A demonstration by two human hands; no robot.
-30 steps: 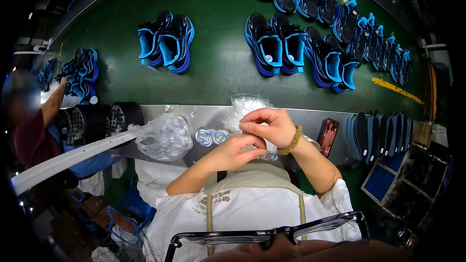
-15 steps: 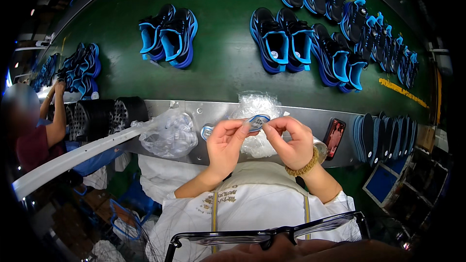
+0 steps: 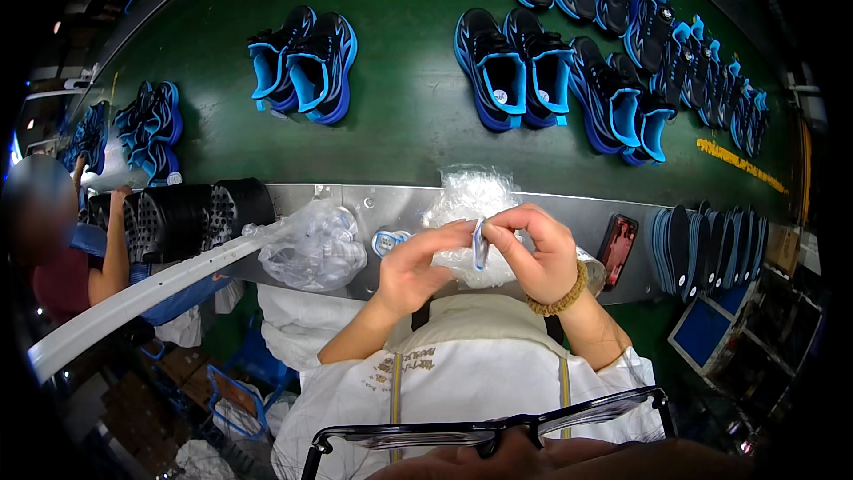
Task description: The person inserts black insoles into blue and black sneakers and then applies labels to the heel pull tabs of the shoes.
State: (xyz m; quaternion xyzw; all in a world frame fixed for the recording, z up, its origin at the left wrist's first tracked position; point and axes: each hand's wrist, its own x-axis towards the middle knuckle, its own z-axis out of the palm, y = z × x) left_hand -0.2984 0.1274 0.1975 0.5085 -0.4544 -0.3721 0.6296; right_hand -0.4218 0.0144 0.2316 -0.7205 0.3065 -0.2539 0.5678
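Note:
My right hand (image 3: 544, 258) pinches a small oval blue-and-white tag (image 3: 480, 252) between thumb and forefinger, turned nearly edge-on. My left hand (image 3: 410, 268) is beside it, fingertips stretched to the tag's upper edge and thumb apart from them; whether they touch it I cannot tell. A similar blue-rimmed tag (image 3: 388, 241) lies on the metal ledge just left of my left hand. Behind the hands is a heap of clear plastic film (image 3: 475, 196), partly covered by them.
A clear bag of pale pieces (image 3: 315, 249) sits left on the metal ledge (image 3: 409, 202). Right are a phone (image 3: 617, 252) and upright insoles (image 3: 680, 249). Black-and-blue shoes (image 3: 489, 71) stand on the green belt (image 3: 400, 62). A co-worker (image 3: 75, 284) is far left, beyond a white rail (image 3: 142, 311).
The tag has turned from showing its face to nearly edge-on. My left thumb has come off it and dropped lower, while my right hand keeps its pinch.

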